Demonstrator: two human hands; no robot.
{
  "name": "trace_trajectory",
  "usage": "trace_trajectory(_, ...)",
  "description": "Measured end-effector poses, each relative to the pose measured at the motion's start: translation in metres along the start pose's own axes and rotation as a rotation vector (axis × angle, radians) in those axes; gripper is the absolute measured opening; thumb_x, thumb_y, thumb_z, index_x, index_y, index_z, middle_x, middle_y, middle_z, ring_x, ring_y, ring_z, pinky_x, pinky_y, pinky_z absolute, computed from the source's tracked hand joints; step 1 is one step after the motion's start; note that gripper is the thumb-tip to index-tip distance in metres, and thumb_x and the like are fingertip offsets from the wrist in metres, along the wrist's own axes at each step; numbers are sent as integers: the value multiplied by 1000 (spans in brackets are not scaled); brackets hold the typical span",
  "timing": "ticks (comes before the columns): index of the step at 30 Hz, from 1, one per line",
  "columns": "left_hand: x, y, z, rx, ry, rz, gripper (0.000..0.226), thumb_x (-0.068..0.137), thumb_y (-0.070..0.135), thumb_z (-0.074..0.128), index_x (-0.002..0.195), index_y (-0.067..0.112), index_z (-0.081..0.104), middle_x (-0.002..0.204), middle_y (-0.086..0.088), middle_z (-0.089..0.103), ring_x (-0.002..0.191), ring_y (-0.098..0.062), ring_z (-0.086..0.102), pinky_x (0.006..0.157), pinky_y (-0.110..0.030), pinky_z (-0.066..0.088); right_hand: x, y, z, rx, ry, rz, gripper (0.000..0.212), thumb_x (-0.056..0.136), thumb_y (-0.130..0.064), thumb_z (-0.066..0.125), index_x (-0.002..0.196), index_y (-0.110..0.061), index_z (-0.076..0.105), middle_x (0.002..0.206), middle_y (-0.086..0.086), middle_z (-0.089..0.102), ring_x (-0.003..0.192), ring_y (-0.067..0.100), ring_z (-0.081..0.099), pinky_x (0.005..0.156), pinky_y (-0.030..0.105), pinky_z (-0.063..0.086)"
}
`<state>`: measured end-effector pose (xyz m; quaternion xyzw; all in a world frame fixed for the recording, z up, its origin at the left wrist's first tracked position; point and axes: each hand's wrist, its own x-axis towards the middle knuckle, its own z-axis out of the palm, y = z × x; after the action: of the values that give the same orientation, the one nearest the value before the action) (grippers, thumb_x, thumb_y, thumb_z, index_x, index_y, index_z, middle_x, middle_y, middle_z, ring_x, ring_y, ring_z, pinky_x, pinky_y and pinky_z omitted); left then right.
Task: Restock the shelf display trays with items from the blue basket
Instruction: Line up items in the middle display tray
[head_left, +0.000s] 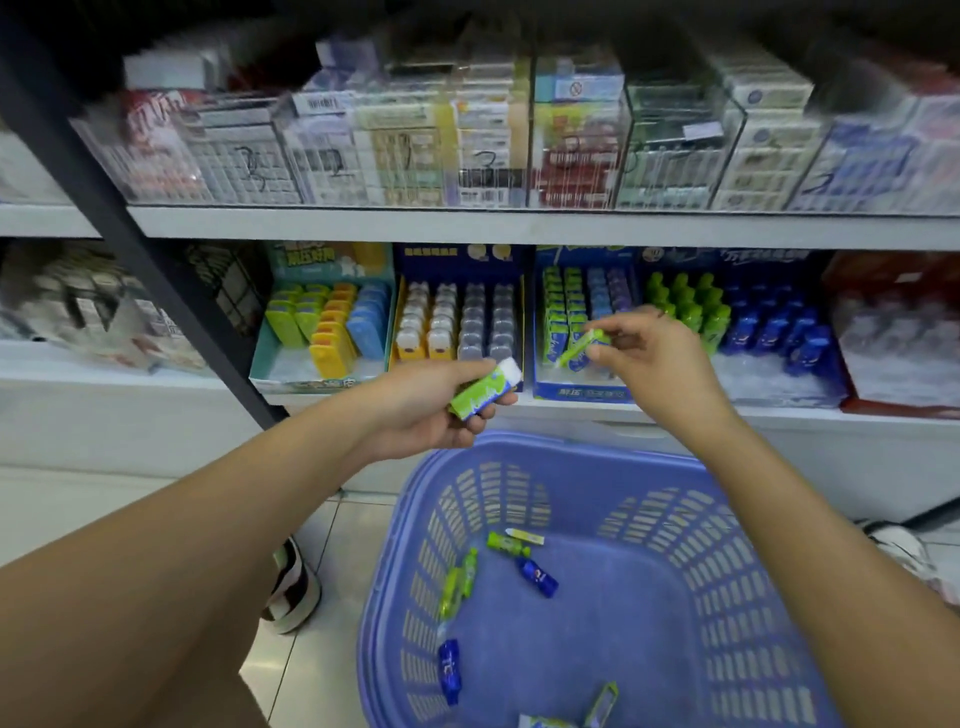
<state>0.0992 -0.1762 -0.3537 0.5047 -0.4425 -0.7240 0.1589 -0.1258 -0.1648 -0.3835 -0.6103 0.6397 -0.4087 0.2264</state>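
Shelving fills the upper half of the frame, and the lower shelf (789, 415) carries a row of card display trays; I'm working at the blue display tray (582, 392) in the middle, where green packs stand in upright rows. My right hand (654, 358) pinches one green pack (582, 347) between thumb and fingertips just above that tray's front; my left hand (431, 410), lower and to the left, curls round a second green pack (485, 387) with a white end. Both look like light, stiff, glossy little cartons, so I judge a pinch across the flat faces near one end best, leaving the other end free to slot in; a hard squeeze might dent them. The blue basket (571, 447) sits at lower centre with loose green and blue pieces (540, 577) scattered on its floor. Neighbouring trays press close: white-capped items (457, 322) to the left, green and blue bottles (727, 322) to the right; standing rows could topple if nudged. A black upright post (156, 270) crosses the upper left; a shoe (293, 587) shows beside the basket.
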Motion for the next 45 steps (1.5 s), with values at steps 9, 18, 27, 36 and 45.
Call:
trace_trajectory(9, 19, -8, -1, 175, 50, 104, 18, 85, 8, 66, 103, 10, 64, 68, 2, 55, 54, -4, 49, 51, -14, 43, 37, 1, 15, -257, -36, -137, 18, 80, -10, 72, 97, -6, 67, 78, -4, 60, 71, 13, 59, 70, 21, 46)
trace_trajectory(18, 22, -10, -11, 147, 176, 179, 15, 76, 2, 74, 88, 10, 69, 68, 5, 66, 57, -2, 54, 52, -11, 45, 54, -3, 12, -243, -138, -22, 13, 78, -10, 74, 89, -16, 68, 69, -6, 58, 60, -2, 54, 51, 2, 40)
trace_trajectory(27, 26, -9, -3, 92, 56, 188, 11, 88, 10, 63, 98, 6, 65, 92, -4, 74, 79, -9, 71, 69, -19, 57, 52, 1, 27, -356, -182, -16, 18, 75, -8, 76, 93, -8, 72, 79, 4, 67, 67, 10, 56, 65, 18, 41)
trace_trajectory(36, 36, -8, 10, 210, 149, 383, 9, 87, 9, 65, 89, 18, 67, 86, -4, 70, 79, -13, 65, 71, -19, 57, 31, -23, 6, 242, -284, 62, 11, 79, -24, 74, 86, -16, 70, 70, 6, 68, 56, 9, 63, 49, 13, 46)
trace_trajectory(45, 52, -4, 39, 1044, 302, 616, 44, 95, 22, 54, 137, 13, 48, 133, -7, 55, 115, -19, 56, 98, -29, 44, 29, -9, -20, -11, -12, -62, 12, 78, -14, 75, 88, -19, 68, 80, 0, 67, 71, 9, 61, 69, 15, 51)
